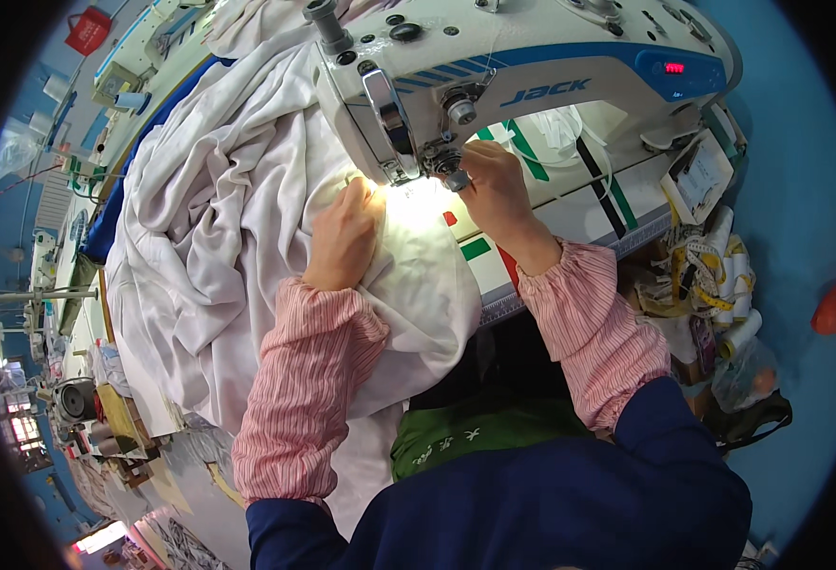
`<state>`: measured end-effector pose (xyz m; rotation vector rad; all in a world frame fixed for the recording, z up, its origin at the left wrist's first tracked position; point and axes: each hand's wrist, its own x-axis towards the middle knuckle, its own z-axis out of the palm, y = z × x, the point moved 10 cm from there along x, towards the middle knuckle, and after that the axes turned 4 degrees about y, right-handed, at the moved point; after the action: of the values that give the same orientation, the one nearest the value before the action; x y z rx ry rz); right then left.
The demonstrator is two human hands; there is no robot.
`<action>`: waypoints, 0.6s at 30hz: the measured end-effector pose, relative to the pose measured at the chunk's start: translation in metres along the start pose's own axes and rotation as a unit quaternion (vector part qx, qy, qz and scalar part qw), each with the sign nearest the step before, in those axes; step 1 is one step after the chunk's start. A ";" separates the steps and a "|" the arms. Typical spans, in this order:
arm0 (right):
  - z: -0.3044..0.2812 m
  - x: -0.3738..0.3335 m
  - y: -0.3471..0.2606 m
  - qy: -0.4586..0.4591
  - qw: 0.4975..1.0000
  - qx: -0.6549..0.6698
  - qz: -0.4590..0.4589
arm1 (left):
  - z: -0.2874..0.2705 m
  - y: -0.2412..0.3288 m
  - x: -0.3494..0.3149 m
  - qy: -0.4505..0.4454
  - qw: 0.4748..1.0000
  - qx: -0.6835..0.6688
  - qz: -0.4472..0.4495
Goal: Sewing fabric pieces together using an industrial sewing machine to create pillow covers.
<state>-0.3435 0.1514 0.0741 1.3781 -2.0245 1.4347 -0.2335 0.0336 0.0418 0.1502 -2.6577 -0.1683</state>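
Left hand (344,233) pinches white cloth (218,214) beside the sewing machine (556,81), apparently steadying it; the cloth spills over the front edge of the bench (568,218). Right hand (501,195) curls at the machine, grip unclear.

Sleeve covers, one pair: left sleeve cover (294,408) left of lower centre, right sleeve cover (596,332) right of centre; pink with fine pale and reddish stripes, fabric crinkled, wrist ends gathered into a loose frill. Upper garment (551,494), one: navy blue, plain, broad across the bottom of the frame. Green cloth (513,429), one: lower centre, small white markings (473,434); possibly an apron, mostly hidden. Left hand (344,236) and right hand (501,195): bare.
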 end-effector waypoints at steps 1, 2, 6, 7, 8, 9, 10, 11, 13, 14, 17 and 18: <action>0.000 0.000 0.000 0.001 1.000 0.001 0.001 | 0.000 0.000 -0.001 -0.002 1.000 0.004 0.005; 0.000 0.000 0.000 -0.003 1.000 -0.007 -0.005 | -0.001 0.003 0.001 -0.004 1.000 0.007 0.011; -0.002 0.001 -0.001 -0.007 1.000 -0.002 -0.010 | -0.007 0.019 -0.001 -0.013 0.999 0.014 0.030; -0.003 0.001 -0.001 -0.007 1.000 -0.003 -0.009 | -0.007 0.021 -0.001 -0.019 0.999 0.015 0.028; -0.003 0.002 -0.003 -0.020 1.000 -0.012 -0.003 | -0.008 0.021 -0.002 -0.025 0.999 0.017 0.026; -0.002 0.002 -0.005 -0.032 0.999 -0.022 0.003 | -0.008 0.022 -0.003 -0.025 0.999 0.018 0.025; -0.005 0.002 -0.008 -0.032 0.999 -0.021 0.003 | -0.008 0.021 -0.003 -0.030 0.999 0.018 0.024; -0.005 -0.002 -0.012 -0.055 0.998 -0.039 -0.002 | -0.007 0.020 -0.004 -0.034 0.999 0.018 0.023; -0.002 -0.010 -0.016 -0.079 0.995 -0.058 -0.007 | -0.007 0.017 -0.002 -0.022 0.999 0.018 0.027; -0.001 -0.015 -0.021 -0.084 0.995 -0.044 -0.021 | -0.009 0.016 -0.002 -0.011 0.999 0.017 0.031; 0.000 -0.026 -0.026 -0.105 0.993 -0.044 -0.018 | -0.004 0.008 0.003 -0.003 0.999 0.004 0.036; 0.003 -0.029 -0.028 -0.123 0.990 -0.063 -0.024 | 0.001 -0.005 0.005 -0.010 1.000 0.002 -0.002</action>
<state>-0.3051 0.1627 0.0686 1.6028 -2.1713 1.1420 -0.2384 0.0276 0.0425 0.1573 -2.6780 -0.1662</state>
